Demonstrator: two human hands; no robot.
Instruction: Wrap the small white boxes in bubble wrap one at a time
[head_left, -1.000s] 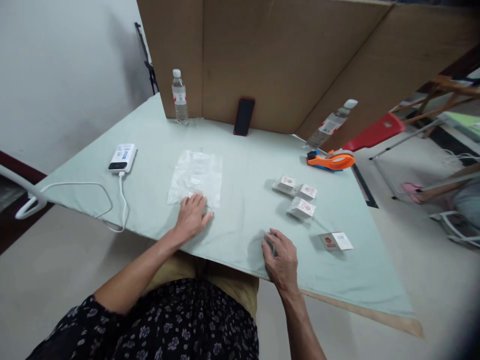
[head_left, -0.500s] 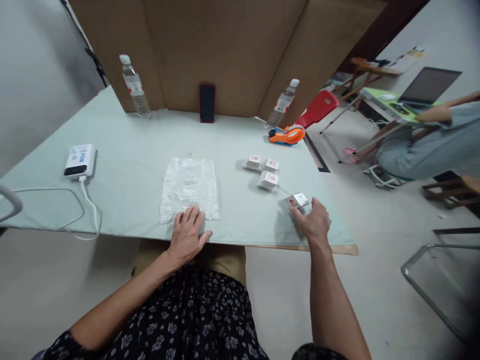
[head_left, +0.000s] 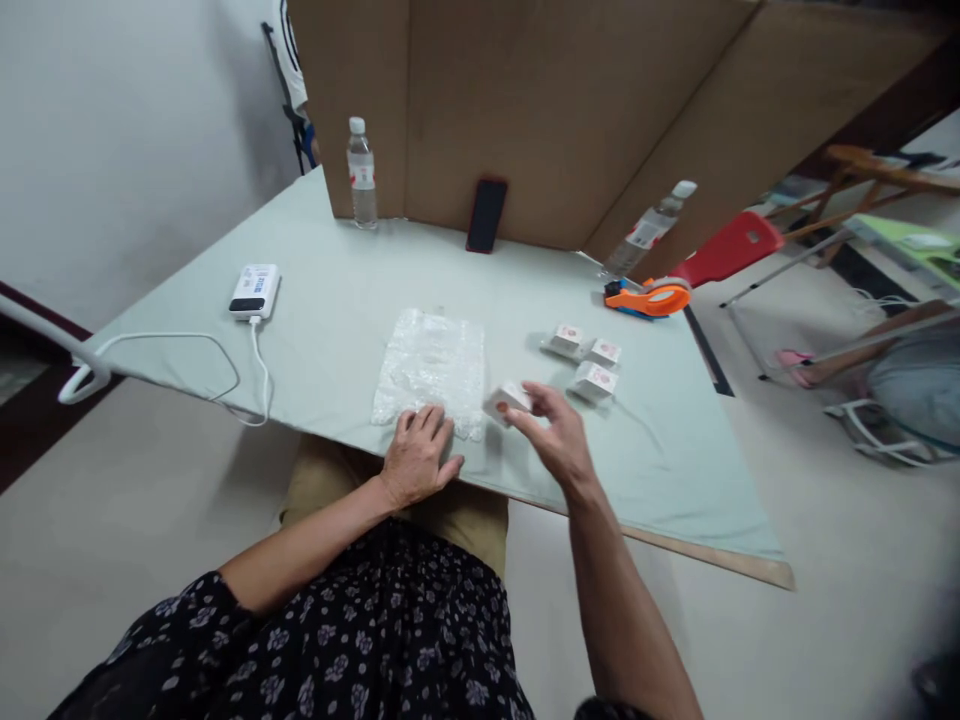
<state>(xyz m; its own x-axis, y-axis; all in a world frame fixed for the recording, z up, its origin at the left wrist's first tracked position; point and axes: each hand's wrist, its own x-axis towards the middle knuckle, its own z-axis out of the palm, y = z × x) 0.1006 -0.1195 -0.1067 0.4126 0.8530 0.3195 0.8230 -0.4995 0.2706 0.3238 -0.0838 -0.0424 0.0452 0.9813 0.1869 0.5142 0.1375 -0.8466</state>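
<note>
Right hand (head_left: 561, 438) pinches a white box (head_left: 502, 401); left hand (head_left: 417, 460), near it, lies flat on bubble wrap's (head_left: 432, 362) edge.

Text unreadable, box (head_left: 502, 408) mark, power bank (head_left: 255, 290) print (blurred)

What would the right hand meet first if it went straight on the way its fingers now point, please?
Probably the right edge of the bubble wrap, just past the small box the right hand holds. Depth is unclear, though: the box looks raised, so it might pass over the wrap.
</note>
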